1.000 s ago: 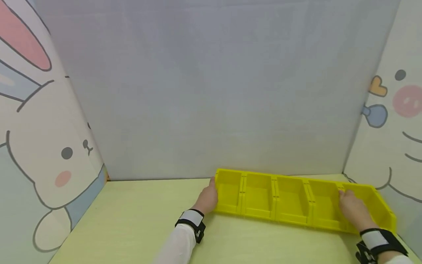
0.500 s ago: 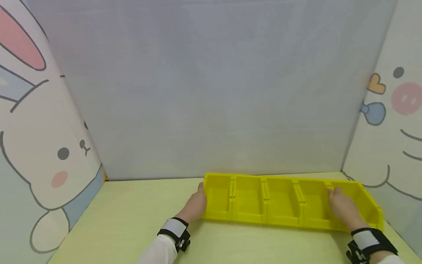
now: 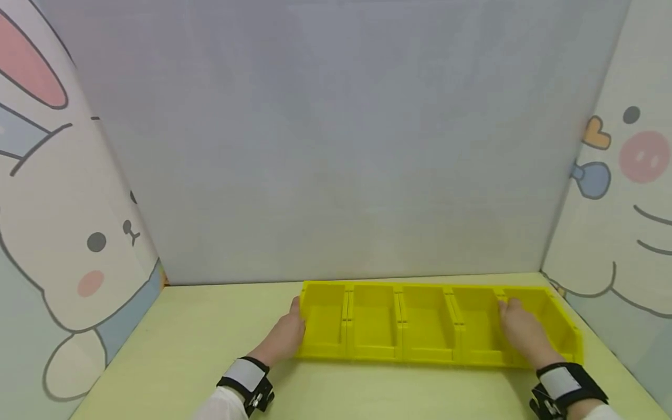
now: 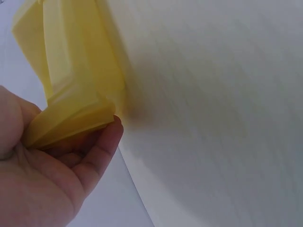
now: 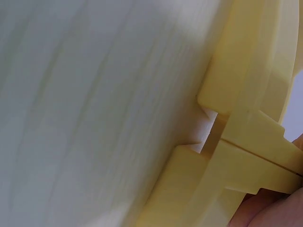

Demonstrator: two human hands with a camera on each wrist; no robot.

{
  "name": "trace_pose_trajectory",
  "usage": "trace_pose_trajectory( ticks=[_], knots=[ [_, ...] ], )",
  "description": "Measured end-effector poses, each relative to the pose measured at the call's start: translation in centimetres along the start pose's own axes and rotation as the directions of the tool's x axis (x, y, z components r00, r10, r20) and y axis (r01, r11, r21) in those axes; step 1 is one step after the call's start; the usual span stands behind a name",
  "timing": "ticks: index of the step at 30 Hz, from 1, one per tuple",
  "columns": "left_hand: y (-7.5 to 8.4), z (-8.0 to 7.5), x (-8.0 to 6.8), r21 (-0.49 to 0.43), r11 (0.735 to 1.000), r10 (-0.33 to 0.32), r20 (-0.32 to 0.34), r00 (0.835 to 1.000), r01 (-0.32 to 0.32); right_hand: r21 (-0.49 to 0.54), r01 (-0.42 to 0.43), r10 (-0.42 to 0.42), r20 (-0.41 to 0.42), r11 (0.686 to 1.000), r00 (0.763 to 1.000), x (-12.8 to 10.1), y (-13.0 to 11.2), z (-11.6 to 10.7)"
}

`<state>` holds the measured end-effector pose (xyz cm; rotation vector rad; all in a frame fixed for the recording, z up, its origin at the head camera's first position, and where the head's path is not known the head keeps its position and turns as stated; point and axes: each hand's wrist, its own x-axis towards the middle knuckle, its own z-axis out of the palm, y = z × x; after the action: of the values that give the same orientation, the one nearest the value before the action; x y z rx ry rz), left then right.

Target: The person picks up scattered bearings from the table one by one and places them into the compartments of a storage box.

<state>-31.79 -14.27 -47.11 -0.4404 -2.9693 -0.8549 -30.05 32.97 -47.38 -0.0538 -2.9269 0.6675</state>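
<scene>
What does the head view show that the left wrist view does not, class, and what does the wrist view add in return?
Only the head view shows the whole row of yellow bins, five joined compartments, on the green table, the right hand laid over the divider beside the last compartment, and the rabbit panel. Only the left wrist view shows the left hand up close, its fingers curled under the bin's end corner. Both show the left hand gripping the left end of the yellow bins.
</scene>
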Motion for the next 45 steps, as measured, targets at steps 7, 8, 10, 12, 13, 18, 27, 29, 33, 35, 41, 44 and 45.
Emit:
trace_pose_trajectory(
  ticks=[7, 8, 10, 12, 13, 18, 27, 29, 33, 35, 41, 44, 45],
  knots=[
    [-1.0, -1.0, -1.4, -0.013, 0.997, -0.073, 0.012, 0.997, 0.073, -0.012, 0.058, -0.058, -0.046, 0.998, 0.997, 0.1, -1.6, 0.9],
    [-1.2, -1.1, -1.7, -0.009, 0.997, -0.078, 0.010, 0.997, 0.078, -0.011, 0.065, -0.066, -0.048, 0.998, 0.997, 0.0, -1.9, 1.1],
    [-1.4, -1.3, -2.2, -0.005, 0.997, -0.081, 0.004, 0.997, 0.081, 0.007, 0.063, -0.063, -0.037, 0.998, 0.997, -0.2, -2.5, 1.2],
    [-1.7, -1.5, -2.8, -0.005, 0.997, -0.082, 0.000, 0.997, 0.082, 0.022, 0.050, -0.049, -0.022, 0.999, 0.999, -0.4, -3.0, 1.3],
    [-1.8, -1.7, -3.0, -0.006, 0.996, -0.084, -0.001, 0.996, 0.084, 0.012, 0.060, -0.060, -0.029, 0.998, 0.998, -0.5, -3.3, 1.4],
    [-2.4, -2.5, -4.2, -0.013, 0.993, -0.116, 0.004, 0.993, 0.116, -0.045, 0.125, -0.129, -0.104, 0.991, 0.986, -0.7, -4.6, 2.0],
    [-3.1, -3.6, -6.3, -0.002, 0.983, -0.185, 0.022, 0.982, 0.185, -0.002, 0.071, -0.071, -0.074, 0.997, 0.995, -1.0, -6.4, 2.9],
    [-3.2, -3.9, -6.6, 0.002, 0.983, -0.186, 0.023, 0.982, 0.186, 0.007, 0.065, -0.065, -0.066, 0.998, 0.996, -1.1, -6.8, 3.0],
    [-3.4, -4.3, -7.1, 0.008, 0.983, -0.185, 0.016, 0.983, 0.185, 0.019, 0.060, -0.058, -0.058, 0.998, 0.997, -1.3, -7.4, 3.2],
    [-3.6, -4.4, -7.2, 0.015, 0.982, -0.188, 0.011, 0.982, 0.188, 0.016, 0.069, -0.067, -0.065, 0.998, 0.996, -1.4, -7.6, 3.3],
    [-4.4, -4.4, -7.3, 0.009, 0.973, -0.231, 0.028, 0.973, 0.231, 0.030, 0.062, -0.061, -0.048, 0.998, 0.997, -1.9, -8.1, 3.6],
    [-4.4, -4.5, -7.4, 0.006, 0.974, -0.228, 0.026, 0.973, 0.228, 0.045, 0.034, -0.033, -0.027, 0.998, 0.999, -1.9, -8.1, 3.6],
    [-4.4, -4.6, -7.4, 0.006, 0.975, -0.224, 0.024, 0.974, 0.224, 0.045, 0.028, -0.027, -0.023, 0.999, 0.999, -1.9, -8.1, 3.6]
  ],
)
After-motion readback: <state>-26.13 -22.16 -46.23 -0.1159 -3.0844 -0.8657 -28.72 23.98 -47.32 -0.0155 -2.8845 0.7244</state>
